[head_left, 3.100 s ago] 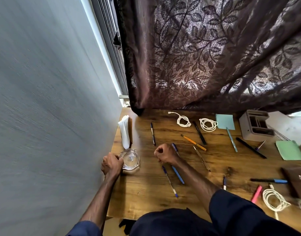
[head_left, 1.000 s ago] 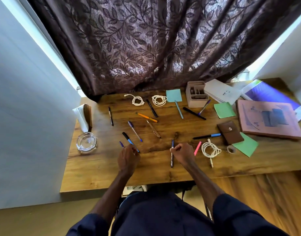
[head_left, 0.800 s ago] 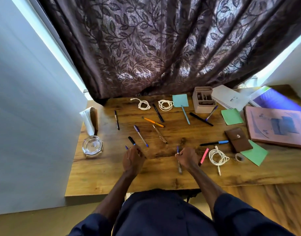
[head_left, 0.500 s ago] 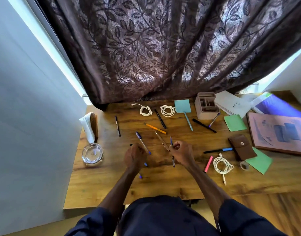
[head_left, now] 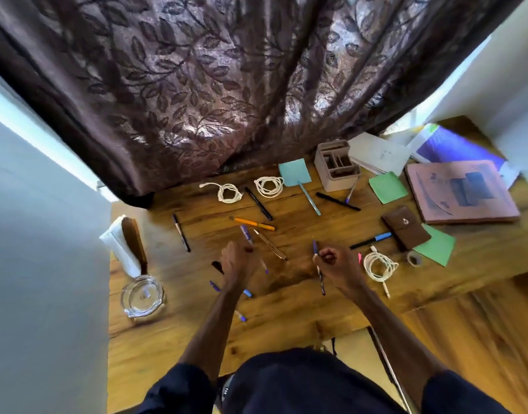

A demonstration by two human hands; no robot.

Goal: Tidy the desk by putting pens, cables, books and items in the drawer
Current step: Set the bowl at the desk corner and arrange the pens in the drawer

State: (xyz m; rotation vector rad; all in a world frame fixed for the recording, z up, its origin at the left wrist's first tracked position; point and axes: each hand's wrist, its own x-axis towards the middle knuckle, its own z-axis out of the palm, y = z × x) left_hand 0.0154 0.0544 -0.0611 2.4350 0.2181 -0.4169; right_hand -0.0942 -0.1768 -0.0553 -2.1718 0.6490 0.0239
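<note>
Head view. Grips a blue pen (head_left: 319, 270) in the right hand (head_left: 337, 264), fingers curled tight around it, over the middle of the desk (head_left: 173, 333), nearer its front edge. Keeps the left hand (head_left: 239, 259) curled over a purple pen (head_left: 246, 234); cannot tell whether pinching it. Just right of the right hand, a white cable (head_left: 377, 265), coiled, near the front edge. Toward the back edge, an orange pen (head_left: 252, 223). Near the right back corner, a pink book (head_left: 460, 192). At the left edge, a glass ashtray (head_left: 141, 295).
</note>
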